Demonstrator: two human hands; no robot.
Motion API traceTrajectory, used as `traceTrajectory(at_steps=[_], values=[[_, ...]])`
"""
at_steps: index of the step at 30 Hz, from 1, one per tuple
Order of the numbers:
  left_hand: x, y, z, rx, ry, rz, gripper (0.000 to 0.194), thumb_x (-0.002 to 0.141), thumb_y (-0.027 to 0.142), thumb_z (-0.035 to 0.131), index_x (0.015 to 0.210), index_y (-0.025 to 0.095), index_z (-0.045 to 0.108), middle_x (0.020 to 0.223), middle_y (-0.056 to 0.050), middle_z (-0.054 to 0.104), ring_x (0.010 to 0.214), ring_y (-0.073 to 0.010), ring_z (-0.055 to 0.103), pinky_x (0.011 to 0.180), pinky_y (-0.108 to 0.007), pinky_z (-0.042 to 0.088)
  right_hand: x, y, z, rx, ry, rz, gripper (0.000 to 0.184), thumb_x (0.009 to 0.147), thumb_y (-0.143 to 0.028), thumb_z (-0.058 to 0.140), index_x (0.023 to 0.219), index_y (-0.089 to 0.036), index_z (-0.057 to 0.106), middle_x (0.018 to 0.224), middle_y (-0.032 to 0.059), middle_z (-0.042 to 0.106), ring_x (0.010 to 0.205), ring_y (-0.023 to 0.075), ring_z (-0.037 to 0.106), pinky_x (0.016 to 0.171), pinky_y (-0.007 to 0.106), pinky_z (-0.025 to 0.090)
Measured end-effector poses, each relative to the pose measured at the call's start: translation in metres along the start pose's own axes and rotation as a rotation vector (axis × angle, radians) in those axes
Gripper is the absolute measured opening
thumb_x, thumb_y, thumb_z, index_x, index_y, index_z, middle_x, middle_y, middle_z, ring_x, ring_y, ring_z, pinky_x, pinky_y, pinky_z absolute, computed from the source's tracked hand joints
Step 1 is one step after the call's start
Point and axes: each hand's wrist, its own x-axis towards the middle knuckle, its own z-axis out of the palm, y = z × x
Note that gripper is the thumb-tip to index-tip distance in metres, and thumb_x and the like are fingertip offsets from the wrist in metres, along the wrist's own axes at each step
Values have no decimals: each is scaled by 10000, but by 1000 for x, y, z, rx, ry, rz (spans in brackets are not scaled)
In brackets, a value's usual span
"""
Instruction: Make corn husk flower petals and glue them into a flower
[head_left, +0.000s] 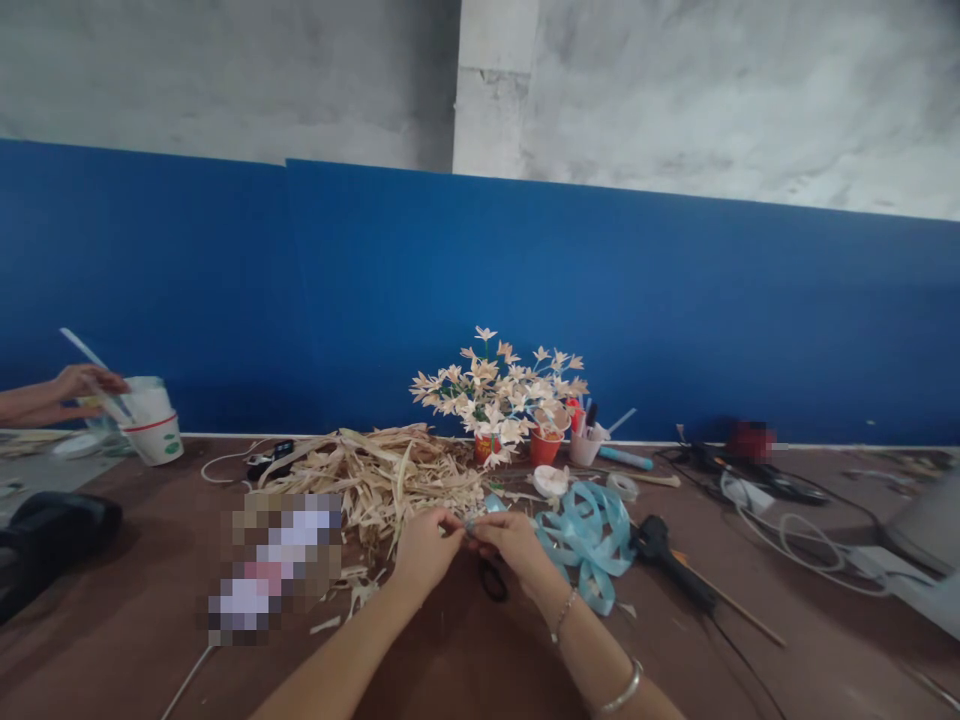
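My left hand [429, 548] and my right hand [517, 545] meet above the front middle of the table, fingertips pinched together. Between them is a small bluish bit that looks like light blue ribbon [492, 504], part of which shows just behind the fingers. Black loops like scissor handles [493, 580] lie under my right hand; the rest is hidden. Right of that hand lies a loose heap of light blue ribbon [589, 535]. A pile of dry, straw-coloured husk strips [390, 475] spreads beyond my left hand. Pale handmade flowers [499, 390] stand behind in small red pots [546, 447].
A black glue gun [671, 565] with a cord and a thin wooden stick [739, 605] lie at right. White cables [802, 540] trail farther right. A pen cup [587, 443] stands at the back. At far left, another person's hand [90, 382] is by a white cup [155, 438].
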Motion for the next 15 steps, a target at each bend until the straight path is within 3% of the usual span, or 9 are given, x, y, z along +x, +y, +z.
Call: traceTrajectory(at_steps=[15], values=[[-1, 3, -1, 87, 5, 8, 67, 677, 196, 591, 677, 188, 657, 743, -13, 668, 742, -153, 581, 667, -244, 388, 2, 4, -2, -105, 6, -27, 127, 583, -228, 599, 594, -141, 691, 498, 6, 622, 485, 103, 546, 462, 189, 386]])
